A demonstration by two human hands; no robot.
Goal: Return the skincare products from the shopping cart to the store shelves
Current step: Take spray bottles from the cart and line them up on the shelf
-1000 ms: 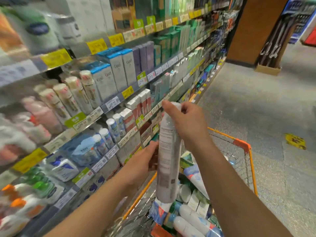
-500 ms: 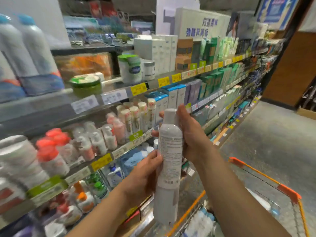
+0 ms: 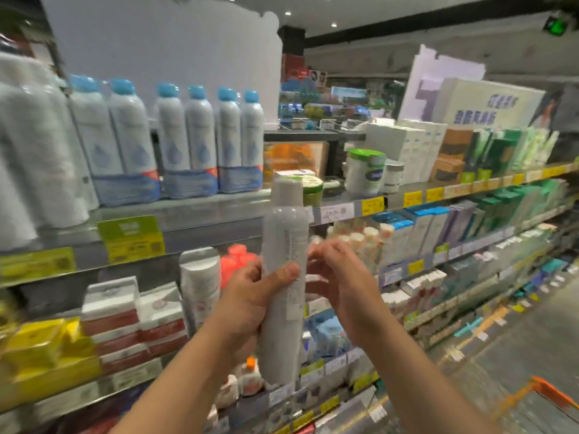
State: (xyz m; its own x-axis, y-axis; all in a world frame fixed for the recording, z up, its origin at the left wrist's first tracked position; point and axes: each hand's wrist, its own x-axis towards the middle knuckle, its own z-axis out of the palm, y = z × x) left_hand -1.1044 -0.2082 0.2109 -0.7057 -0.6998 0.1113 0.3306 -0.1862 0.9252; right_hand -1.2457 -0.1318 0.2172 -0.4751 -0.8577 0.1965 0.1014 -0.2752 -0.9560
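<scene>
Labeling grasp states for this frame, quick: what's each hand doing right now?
Left hand: grips the tall white spray can, thumb across its front.
Right hand: open beside the can, fingers loosely bent, holding nothing; contact cannot be told through blur.

The single head-worn view looks forward, close on the store shelves (image 3: 219,211), which run off rightward; the cart's orange rim (image 3: 551,394) cuts the lower-right corner.

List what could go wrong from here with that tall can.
1. Only the left hand grips the tall white spray can; the right hand looks loose beside it, so it might slip.
2. The blue-capped white bottles stand packed together on the top shelf; pushing the can in could topple them.
</scene>
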